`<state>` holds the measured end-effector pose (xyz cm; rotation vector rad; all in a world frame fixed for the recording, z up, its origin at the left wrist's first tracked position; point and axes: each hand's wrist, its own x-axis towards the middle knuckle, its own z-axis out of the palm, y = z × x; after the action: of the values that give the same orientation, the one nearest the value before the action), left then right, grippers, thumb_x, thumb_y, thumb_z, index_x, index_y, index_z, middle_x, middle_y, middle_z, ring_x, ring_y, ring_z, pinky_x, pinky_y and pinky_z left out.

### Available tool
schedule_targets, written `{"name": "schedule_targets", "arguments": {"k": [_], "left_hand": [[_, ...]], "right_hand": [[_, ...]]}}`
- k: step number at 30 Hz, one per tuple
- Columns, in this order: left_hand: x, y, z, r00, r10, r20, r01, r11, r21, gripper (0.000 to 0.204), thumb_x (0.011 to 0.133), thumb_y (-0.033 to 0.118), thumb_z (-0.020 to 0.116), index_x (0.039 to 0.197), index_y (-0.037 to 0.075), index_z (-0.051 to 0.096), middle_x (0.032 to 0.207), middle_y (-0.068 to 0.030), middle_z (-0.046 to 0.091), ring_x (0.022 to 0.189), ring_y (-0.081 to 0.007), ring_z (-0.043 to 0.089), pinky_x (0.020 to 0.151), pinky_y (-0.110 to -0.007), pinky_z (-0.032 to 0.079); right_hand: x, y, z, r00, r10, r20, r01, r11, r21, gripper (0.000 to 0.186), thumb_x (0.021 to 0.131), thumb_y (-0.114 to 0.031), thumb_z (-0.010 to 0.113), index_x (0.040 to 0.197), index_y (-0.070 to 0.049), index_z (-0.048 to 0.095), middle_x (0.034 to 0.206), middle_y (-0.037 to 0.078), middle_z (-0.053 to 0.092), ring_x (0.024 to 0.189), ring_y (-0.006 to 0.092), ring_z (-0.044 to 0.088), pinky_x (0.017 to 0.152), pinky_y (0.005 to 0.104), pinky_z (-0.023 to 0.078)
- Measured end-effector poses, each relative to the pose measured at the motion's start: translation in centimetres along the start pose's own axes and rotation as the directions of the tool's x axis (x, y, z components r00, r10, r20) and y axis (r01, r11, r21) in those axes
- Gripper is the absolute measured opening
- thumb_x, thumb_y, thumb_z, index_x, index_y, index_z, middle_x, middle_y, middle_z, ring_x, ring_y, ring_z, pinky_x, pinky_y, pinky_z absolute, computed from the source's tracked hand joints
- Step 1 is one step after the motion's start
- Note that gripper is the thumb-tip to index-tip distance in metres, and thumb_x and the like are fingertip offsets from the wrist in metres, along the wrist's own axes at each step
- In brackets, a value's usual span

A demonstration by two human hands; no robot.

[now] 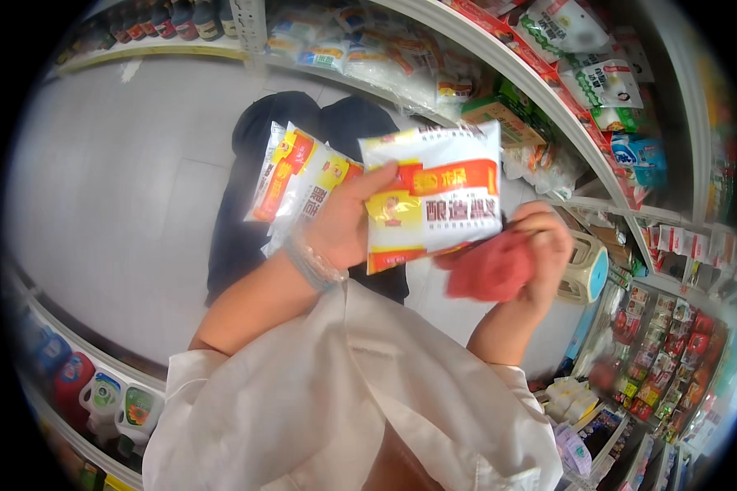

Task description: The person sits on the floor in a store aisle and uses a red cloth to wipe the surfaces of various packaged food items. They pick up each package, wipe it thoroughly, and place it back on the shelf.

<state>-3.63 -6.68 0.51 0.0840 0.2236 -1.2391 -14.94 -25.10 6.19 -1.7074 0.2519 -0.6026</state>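
My left hand [348,214] grips a white plastic pouch [446,184] with red and yellow print by its left edge, thumb on the front. The pouch is held up in front of my lap. A crumpled red cloth [495,266] is bunched in my right hand [546,245], just beside the pouch's lower right corner. Whether the cloth touches the pouch, I cannot tell. More pouches of the same look [291,176] lie on my dark-trousered thigh, partly covered by my left hand and wrist.
Ahead, a low shelf holds bagged goods [377,61] and a green carton [508,119]. Packets fill a shelf [602,82] at right, near a beige stool [580,266] with a blue top. Dark bottles [184,20] stand far left; detergent jugs [105,393] line the near-left shelf.
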Motion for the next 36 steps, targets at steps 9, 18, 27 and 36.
{"name": "schedule_targets", "arguments": {"k": [9, 18, 27, 36], "left_hand": [[-0.4, -1.2, 0.0, 0.908, 0.298, 0.296, -0.419, 0.671, 0.612, 0.041, 0.086, 0.024, 0.046, 0.121, 0.005, 0.036, 0.119, -0.0075, 0.044, 0.109, -0.0184, 0.044, 0.092, -0.033, 0.036], [-1.1, -1.2, 1.0, 0.953, 0.301, 0.011, -0.282, 0.878, 0.388, 0.041, 0.088, 0.027, 0.042, 0.119, 0.002, 0.036, 0.113, -0.0092, 0.048, 0.102, -0.0180, 0.050, 0.085, -0.032, 0.043], [-1.1, -0.2, 1.1, 0.996, 0.088, -0.001, -0.085, 0.961, 0.263, 0.043, 0.088, 0.035, 0.039, 0.117, 0.002, 0.036, 0.109, -0.0112, 0.051, 0.097, -0.0205, 0.054, 0.078, -0.033, 0.048], [0.0, -0.6, 0.6, 0.900, 0.434, -0.040, -0.259, 0.605, 0.753, 0.058, 0.084, 0.042, 0.045, 0.129, 0.011, 0.024, 0.117, -0.0053, 0.043, 0.105, -0.0115, 0.042, 0.083, -0.029, 0.035]], "right_hand": [[-1.3, -0.1, 8.3, 0.834, -0.283, 0.474, 0.532, 0.642, -0.552, 0.056, 0.064, -0.036, 0.062, 0.112, -0.010, 0.050, 0.119, 0.009, 0.046, 0.107, 0.0319, 0.042, 0.087, 0.0506, 0.031], [2.8, 1.8, 6.7, 0.979, -0.102, 0.174, 0.160, 0.920, -0.358, 0.048, 0.076, -0.031, 0.056, 0.115, -0.005, 0.048, 0.123, 0.013, 0.041, 0.109, 0.0267, 0.041, 0.092, 0.0366, 0.030], [-0.8, 4.7, 3.9, 0.874, 0.454, 0.175, -0.457, 0.645, 0.613, 0.057, 0.078, -0.023, 0.056, 0.125, -0.003, 0.030, 0.115, 0.014, 0.048, 0.104, 0.0248, 0.048, 0.086, 0.0364, 0.041], [-2.7, -1.2, 7.5, 0.833, 0.392, -0.391, -0.287, 0.909, 0.301, 0.049, 0.068, 0.004, 0.052, 0.115, 0.001, 0.039, 0.109, 0.015, 0.050, 0.096, 0.0238, 0.053, 0.082, 0.0325, 0.044]]}}
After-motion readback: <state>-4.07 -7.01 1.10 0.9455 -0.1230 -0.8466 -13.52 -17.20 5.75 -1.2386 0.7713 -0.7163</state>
